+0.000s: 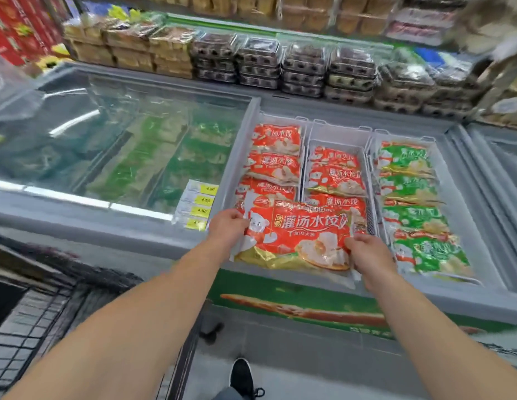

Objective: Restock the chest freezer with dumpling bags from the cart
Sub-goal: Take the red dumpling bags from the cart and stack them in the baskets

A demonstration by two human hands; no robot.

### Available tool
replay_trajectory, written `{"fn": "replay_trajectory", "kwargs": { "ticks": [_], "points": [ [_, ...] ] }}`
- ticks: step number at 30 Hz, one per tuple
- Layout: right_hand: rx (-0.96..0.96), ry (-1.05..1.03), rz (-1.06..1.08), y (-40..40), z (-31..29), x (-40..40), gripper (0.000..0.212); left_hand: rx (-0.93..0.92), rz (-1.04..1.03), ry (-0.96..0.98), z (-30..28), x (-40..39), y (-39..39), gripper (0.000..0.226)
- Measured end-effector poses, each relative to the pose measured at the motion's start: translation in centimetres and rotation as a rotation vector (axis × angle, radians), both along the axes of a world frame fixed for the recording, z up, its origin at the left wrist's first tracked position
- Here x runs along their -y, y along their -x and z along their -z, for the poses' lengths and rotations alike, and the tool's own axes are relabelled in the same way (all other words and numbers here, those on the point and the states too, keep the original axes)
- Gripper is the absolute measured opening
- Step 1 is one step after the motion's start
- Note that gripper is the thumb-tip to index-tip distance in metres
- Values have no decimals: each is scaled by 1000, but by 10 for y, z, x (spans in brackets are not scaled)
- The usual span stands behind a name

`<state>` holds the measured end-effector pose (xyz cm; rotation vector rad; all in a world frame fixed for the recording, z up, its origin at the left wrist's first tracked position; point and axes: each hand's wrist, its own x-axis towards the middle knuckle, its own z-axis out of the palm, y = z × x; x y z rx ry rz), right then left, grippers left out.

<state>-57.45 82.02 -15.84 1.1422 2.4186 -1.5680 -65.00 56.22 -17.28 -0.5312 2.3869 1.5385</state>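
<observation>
While both arms reach forward over the near rim of the chest freezer (424,295), the left hand (227,228) and the right hand (369,256) share one red dumpling bag (297,235). The left hand grips the bag's left edge, fingers curled under it and out of sight. The right hand grips the lower right corner, thumb lying on the printed face. The bag is held flat and face up, above the near end of the open section, its lower edge overhanging the rim.

Just beyond the left hand, a column of red dumpling bags (276,153) lies in a white wire basket (280,118), overlapping one another. Beyond the right hand, a second column of red bags (336,176) sits in the middle basket (339,129); its near end is partly covered by the held bag. To the right of the right hand, a column of green dumpling bags (410,183) fills the third basket.

To the left of the left hand, the sliding glass lid (121,145) covers the rest of the freezer, with green packages dimly visible beneath. Yellow price tags (201,207) are stuck to the glass close to the left hand. Below the left forearm, the black wire cart (29,327) stands at the freezer front; what it holds cannot be told. Well beyond both hands, clear trays of dark goods (303,69) are stacked on the shelf behind the freezer. A black shoe (242,378) shows on the floor between the arms.
</observation>
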Motion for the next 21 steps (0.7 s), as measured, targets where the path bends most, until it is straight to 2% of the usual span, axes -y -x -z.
{"fn": "replay_trajectory", "kwargs": {
  "ticks": [4, 7, 10, 13, 15, 21],
  "points": [
    [24, 78, 23, 55, 14, -16, 12, 38, -35, -29, 6, -17, 50, 27],
    [53, 102, 3, 93, 30, -29, 26, 57, -92, -86, 22, -29, 85, 17],
    [75, 91, -42, 137, 43, -45, 14, 104, -186, -129, 42, -46, 124, 17],
    [117, 86, -73, 184, 59, -62, 15, 164, -270, -157, 57, -67, 162, 15],
    [133, 82, -106, 211, 71, -72, 18, 200, -274, -134, 70, -78, 186, 4],
    [212, 180, -157, 278, 103, -77, 19, 244, -326, -56, 96, -88, 246, 11]
  ]
}}
